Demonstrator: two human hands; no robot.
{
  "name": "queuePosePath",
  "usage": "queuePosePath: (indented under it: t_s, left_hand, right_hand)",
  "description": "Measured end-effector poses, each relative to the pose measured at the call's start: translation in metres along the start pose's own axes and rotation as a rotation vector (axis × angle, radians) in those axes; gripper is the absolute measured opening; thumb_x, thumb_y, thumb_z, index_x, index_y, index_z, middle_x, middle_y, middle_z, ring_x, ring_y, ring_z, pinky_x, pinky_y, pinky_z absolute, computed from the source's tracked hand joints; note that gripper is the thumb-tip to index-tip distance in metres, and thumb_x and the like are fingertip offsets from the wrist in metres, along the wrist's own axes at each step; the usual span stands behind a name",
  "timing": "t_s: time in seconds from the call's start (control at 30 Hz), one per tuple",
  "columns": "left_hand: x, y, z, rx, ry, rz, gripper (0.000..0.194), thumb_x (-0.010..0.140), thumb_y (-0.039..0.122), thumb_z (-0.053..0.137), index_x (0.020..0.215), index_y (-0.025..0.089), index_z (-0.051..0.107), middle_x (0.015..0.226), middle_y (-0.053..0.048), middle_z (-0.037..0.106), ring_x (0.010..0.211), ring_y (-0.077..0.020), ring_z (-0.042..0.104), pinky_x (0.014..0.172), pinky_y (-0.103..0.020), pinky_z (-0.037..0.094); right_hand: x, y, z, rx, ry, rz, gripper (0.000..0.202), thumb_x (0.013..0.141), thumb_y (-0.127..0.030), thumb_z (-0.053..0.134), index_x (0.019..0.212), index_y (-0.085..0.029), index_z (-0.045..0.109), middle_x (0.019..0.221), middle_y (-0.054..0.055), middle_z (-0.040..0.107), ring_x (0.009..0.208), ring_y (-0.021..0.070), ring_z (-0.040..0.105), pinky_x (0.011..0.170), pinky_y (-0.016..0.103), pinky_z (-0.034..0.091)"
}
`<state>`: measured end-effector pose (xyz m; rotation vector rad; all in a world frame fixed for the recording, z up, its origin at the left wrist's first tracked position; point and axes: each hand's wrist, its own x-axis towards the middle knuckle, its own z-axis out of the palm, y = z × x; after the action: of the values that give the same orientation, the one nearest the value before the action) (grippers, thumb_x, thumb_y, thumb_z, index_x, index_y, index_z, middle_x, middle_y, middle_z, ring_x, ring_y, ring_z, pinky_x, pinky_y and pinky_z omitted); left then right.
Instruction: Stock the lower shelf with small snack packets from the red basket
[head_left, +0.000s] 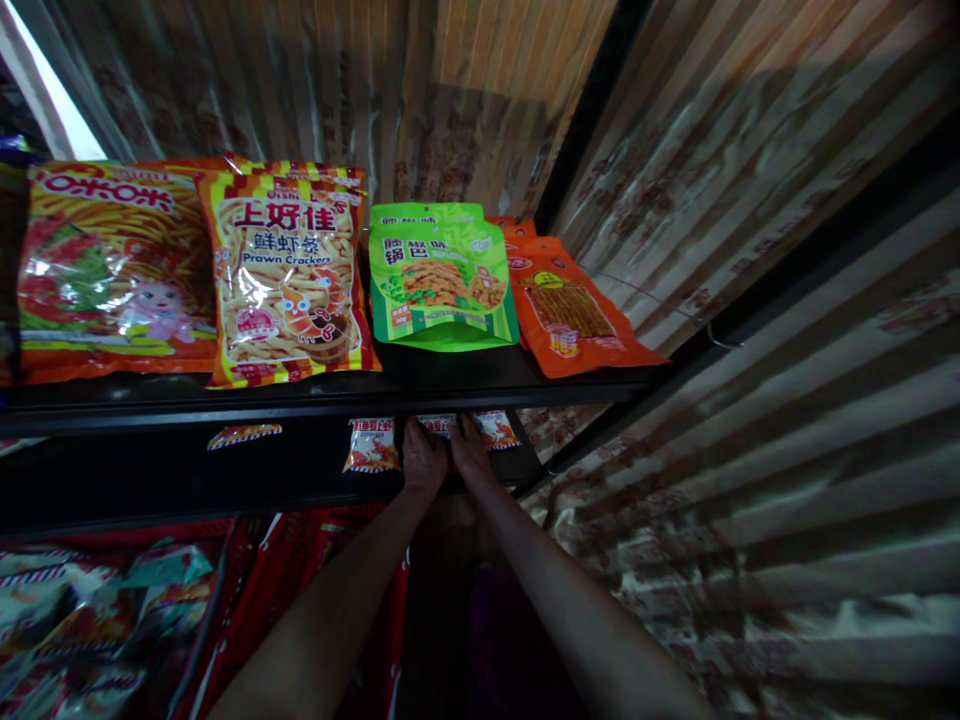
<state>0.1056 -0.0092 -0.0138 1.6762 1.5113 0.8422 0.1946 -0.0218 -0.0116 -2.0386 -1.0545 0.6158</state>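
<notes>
Both my hands reach onto the dark lower shelf, under the upper one. My left hand [424, 458] and my right hand [470, 447] are side by side, fingers closed on the two sides of a small white snack packet [439, 426], of which only the printed top shows between them. A like packet [372, 445] stands just left of my left hand. Another packet [498, 430] is right beside my right hand, partly behind it. Farther left on the same shelf lies a small orange and white packet [245, 435], its top hidden by the upper shelf.
The upper shelf [315, 402] bears large noodle-snack, prawn cracker, green and orange bags [442, 280]. At lower left is a red crate [217, 610] of packets, with red bags [322, 570] beside it. A black post and pleated curtain [750, 480] bound the right side.
</notes>
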Motion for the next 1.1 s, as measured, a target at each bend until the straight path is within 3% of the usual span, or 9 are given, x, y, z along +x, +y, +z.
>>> queuePosePath:
  t_s: [0.2, 0.37, 0.5, 0.83, 1.1]
  left_hand:
    - [0.003, 0.011, -0.006, -0.006, -0.014, -0.155, 0.064, 0.078, 0.02, 0.049, 0.136, 0.001, 0.029, 0.142, -0.023, 0.038, 0.134, -0.0254, 0.033, 0.112, -0.034, 0.025]
    - [0.006, 0.012, -0.004, 0.01, 0.008, -0.186, 0.062, 0.078, 0.022, 0.051, 0.134, 0.001, 0.033, 0.14, -0.023, 0.041, 0.134, -0.025, 0.035, 0.111, -0.033, 0.026]
    - [0.006, 0.009, -0.003, 0.016, 0.024, -0.161, 0.06, 0.077, 0.02, 0.051, 0.133, 0.006, 0.035, 0.139, -0.021, 0.044, 0.132, -0.025, 0.037, 0.11, -0.035, 0.028]
    - [0.003, 0.005, -0.002, -0.013, 0.019, -0.077, 0.06, 0.08, 0.017, 0.045, 0.136, 0.004, 0.03, 0.14, -0.022, 0.042, 0.133, -0.0241, 0.037, 0.111, -0.035, 0.028]
    - [-0.008, 0.002, 0.001, -0.063, 0.013, 0.013, 0.061, 0.082, 0.018, 0.043, 0.139, 0.007, 0.025, 0.142, -0.021, 0.038, 0.137, -0.0254, 0.028, 0.112, -0.041, 0.025]
  right_hand:
    - [0.002, -0.003, 0.0, -0.005, 0.024, 0.001, 0.049, 0.089, -0.037, 0.035, 0.132, -0.016, 0.046, 0.132, 0.011, 0.053, 0.124, 0.0218, 0.047, 0.108, 0.038, 0.032]
    - [0.002, -0.007, -0.001, -0.029, -0.016, 0.053, 0.051, 0.09, -0.04, 0.034, 0.132, -0.013, 0.045, 0.137, 0.013, 0.048, 0.128, 0.0224, 0.043, 0.109, 0.037, 0.029]
    - [0.002, -0.007, -0.002, -0.046, -0.019, 0.058, 0.051, 0.091, -0.039, 0.033, 0.132, -0.012, 0.045, 0.138, 0.013, 0.046, 0.129, 0.022, 0.042, 0.11, 0.037, 0.028]
    - [0.002, 0.0, 0.004, -0.027, 0.043, -0.03, 0.045, 0.09, -0.034, 0.034, 0.129, -0.016, 0.048, 0.128, 0.012, 0.056, 0.121, 0.0219, 0.049, 0.107, 0.039, 0.032]
    - [-0.008, -0.005, 0.0, -0.115, 0.09, -0.15, 0.044, 0.09, -0.03, 0.032, 0.128, -0.012, 0.046, 0.128, 0.014, 0.053, 0.12, 0.0224, 0.048, 0.105, 0.04, 0.033]
